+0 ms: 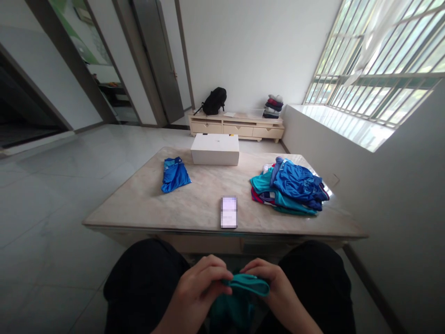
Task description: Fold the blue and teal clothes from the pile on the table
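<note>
Between my knees hangs a teal garment (248, 283) with a folded band along its top edge; its lower part falls into shadow, so its exact kind does not show. My left hand (205, 283) pinches the band's left end between thumb and fingers. At the other end, my right hand (269, 278) has its fingers closed on the band near its loop. On the table ahead, a folded blue garment (174, 175) lies at the left. A heap of blue, teal and red clothes (295, 185) lies at the right.
A phone (229, 212) lies near the front edge of the marble-look table (205, 204). At its far side stands a white box (215, 150). Beyond it, a low cabinet (239, 130) bears a black backpack (214, 101) and a clothes stack (273, 106). A barred window is at right.
</note>
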{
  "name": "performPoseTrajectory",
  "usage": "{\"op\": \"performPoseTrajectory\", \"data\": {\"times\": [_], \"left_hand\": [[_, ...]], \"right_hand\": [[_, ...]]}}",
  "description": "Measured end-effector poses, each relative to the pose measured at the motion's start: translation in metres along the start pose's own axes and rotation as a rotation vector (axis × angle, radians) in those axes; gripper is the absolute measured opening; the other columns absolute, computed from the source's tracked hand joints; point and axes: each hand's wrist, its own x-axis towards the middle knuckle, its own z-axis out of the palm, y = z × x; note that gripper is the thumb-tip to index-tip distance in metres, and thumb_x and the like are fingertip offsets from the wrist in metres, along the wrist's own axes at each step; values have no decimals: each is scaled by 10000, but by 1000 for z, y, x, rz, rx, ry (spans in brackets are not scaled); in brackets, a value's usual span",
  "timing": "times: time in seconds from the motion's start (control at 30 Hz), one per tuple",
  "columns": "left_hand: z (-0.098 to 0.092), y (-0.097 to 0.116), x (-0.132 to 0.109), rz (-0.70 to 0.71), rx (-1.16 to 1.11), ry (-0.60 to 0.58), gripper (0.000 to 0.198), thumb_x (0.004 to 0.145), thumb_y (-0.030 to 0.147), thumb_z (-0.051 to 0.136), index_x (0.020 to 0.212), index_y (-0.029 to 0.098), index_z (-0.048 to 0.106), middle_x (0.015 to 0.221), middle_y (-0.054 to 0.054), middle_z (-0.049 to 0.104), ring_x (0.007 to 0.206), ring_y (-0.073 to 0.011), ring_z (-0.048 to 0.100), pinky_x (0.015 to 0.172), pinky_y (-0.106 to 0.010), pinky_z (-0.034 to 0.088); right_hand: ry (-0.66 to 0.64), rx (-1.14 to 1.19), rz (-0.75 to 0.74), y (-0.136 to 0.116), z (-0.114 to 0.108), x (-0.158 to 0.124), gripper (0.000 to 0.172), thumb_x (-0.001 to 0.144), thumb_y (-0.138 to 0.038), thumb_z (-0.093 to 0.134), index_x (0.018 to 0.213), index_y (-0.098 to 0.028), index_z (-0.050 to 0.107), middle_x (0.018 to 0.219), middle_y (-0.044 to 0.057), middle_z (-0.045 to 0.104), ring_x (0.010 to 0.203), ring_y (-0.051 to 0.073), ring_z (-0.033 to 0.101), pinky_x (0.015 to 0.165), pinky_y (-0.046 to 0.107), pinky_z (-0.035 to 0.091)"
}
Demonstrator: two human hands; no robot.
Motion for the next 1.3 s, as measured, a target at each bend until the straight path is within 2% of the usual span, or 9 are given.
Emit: {"op": "performPoseTrajectory", "data": {"times": [0.17, 0.33, 0.43, 0.57, 0.7, 0.8, 0.87, 1.07, 1.3], "left_hand": [[-8, -12, 3, 44, 261, 58, 290, 1045, 296, 562, 1314, 227, 645, 961, -31, 704, 863, -138, 687, 787, -188, 561], [-8, -18, 7, 46, 369, 50, 200, 1051, 335, 540, 1031, 223, 704, 927, -20, 706, 849, -158, 677, 773, -225, 546], [-4, -17, 9, 12, 347, 49, 199, 1057, 330, 527, 995, 220, 681, 918, -19, 700, 825, -164, 670, 748, -240, 541], [-2, -13, 10, 14, 335, 37, 160, 1052, 293, 538, 998, 217, 669, 921, -21, 694, 825, -172, 660, 747, -253, 532], [-3, -8, 12, 31, 338, 1, 146, 1048, 260, 543, 1005, 211, 673, 919, -22, 692, 825, -172, 655, 752, -256, 528], [-3, -4, 15, 43, 335, -25, 151, 1048, 248, 539, 1038, 207, 684, 923, -25, 692, 831, -172, 657, 752, -256, 533], [-2, -2, 16, 53, 334, -44, 165, 1050, 241, 531, 1077, 207, 690, 935, -30, 696, 842, -175, 659, 759, -259, 540], [3, 0, 12, 111, 346, -71, 207, 1053, 199, 504, 1147, 192, 688, 950, -47, 710, 848, -184, 659, 759, -271, 554], [3, 2, 7, 89, 338, -202, 232, 1065, 217, 464, 1131, 179, 683, 938, -61, 706, 842, -205, 638, 725, -292, 547]], "right_hand": [[14, -50, 18, -15, -10, -1, 164, 867, -171, 706, 858, -253, 847, 914, 31, 751, 830, 192, 696, 739, 258, 496], [17, -130, 31, -32, -18, 0, 266, 826, -48, 623, 819, -227, 820, 895, 15, 758, 844, 188, 696, 762, 260, 491], [8, -172, 32, -35, -20, 2, 246, 828, -50, 617, 809, -211, 801, 855, 15, 749, 831, 195, 697, 766, 270, 506], [18, -198, 33, -32, -19, 1, 267, 868, -121, 666, 1068, -248, 791, 1020, 33, 769, 983, 225, 713, 904, 312, 533], [85, -258, -173, -33, -13, -12, 488, 888, -144, 676, 1346, -310, 645, 1344, 65, 643, 1239, 239, 619, 1064, 349, 485], [125, -296, -375, -38, -5, -20, 367, 939, -118, 577, 1251, -294, 661, 1245, 72, 659, 1159, 211, 645, 977, 306, 526], [84, -315, -400, -38, 4, -21, 330, 928, -93, 547, 1181, -267, 669, 1138, 71, 686, 1066, 198, 671, 907, 281, 542], [-55, -521, -138, -26, 26, -14, 316, 781, -156, 665, 1088, -220, 701, 1028, 73, 741, 940, 236, 658, 863, 330, 502], [-224, -802, -118, -19, 20, -9, 100, 779, -224, 730, 860, -259, 684, 878, -18, 772, 955, 234, 602, 854, 360, 359]]}}
